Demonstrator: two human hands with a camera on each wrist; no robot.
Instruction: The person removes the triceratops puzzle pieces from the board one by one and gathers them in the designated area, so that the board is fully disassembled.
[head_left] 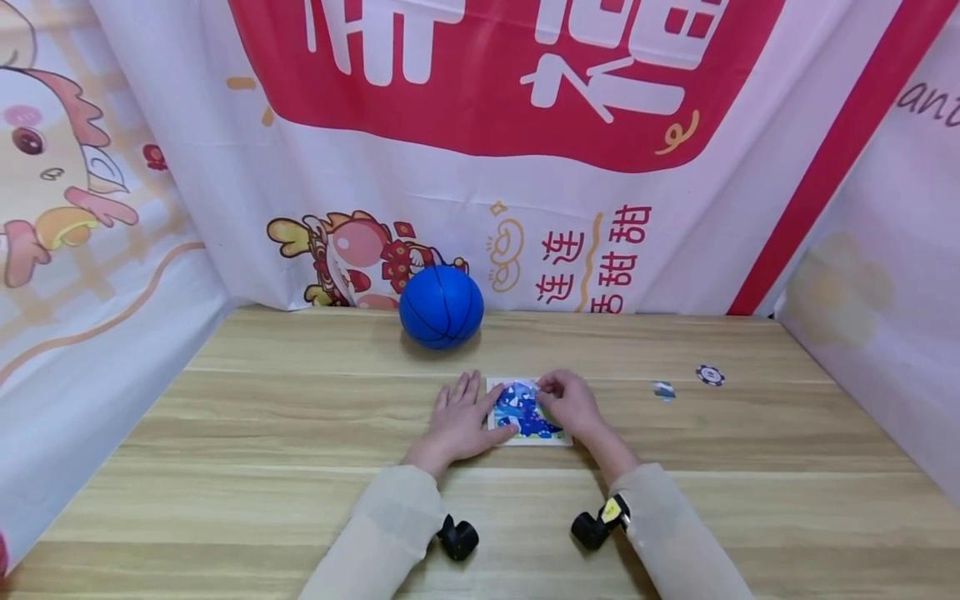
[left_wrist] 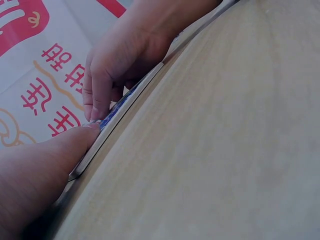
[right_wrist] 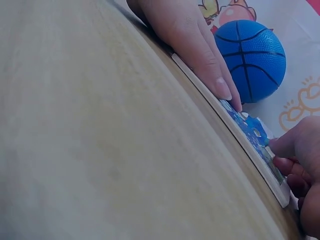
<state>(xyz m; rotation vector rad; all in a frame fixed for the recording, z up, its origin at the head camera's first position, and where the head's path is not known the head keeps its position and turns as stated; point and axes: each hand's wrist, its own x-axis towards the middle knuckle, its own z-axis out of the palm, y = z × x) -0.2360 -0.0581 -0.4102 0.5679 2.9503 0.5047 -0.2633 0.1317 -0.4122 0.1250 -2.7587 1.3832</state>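
A small jigsaw puzzle [head_left: 527,421] with a blue picture lies in a flat, light-rimmed tray [head_left: 536,442] on the table. My left hand [head_left: 459,423] rests at the tray's left side, fingers spread, with thumb and index finger lying over the picture. At the upper right of the puzzle, my right hand [head_left: 573,406] has curled fingers and pinches a blue puzzle piece [right_wrist: 256,125], which stands tilted up from the picture in the right wrist view. Its fingertips hide part of that piece. To the right of the tray lies a loose puzzle piece [head_left: 663,390].
Behind the tray, a blue mini basketball [head_left: 441,307] sits near the printed cloth backdrop [head_left: 450,183]. A round black-and-white chip [head_left: 710,375] lies beyond the loose piece on the wooden table [head_left: 262,467]. Cloth also hangs along both sides.
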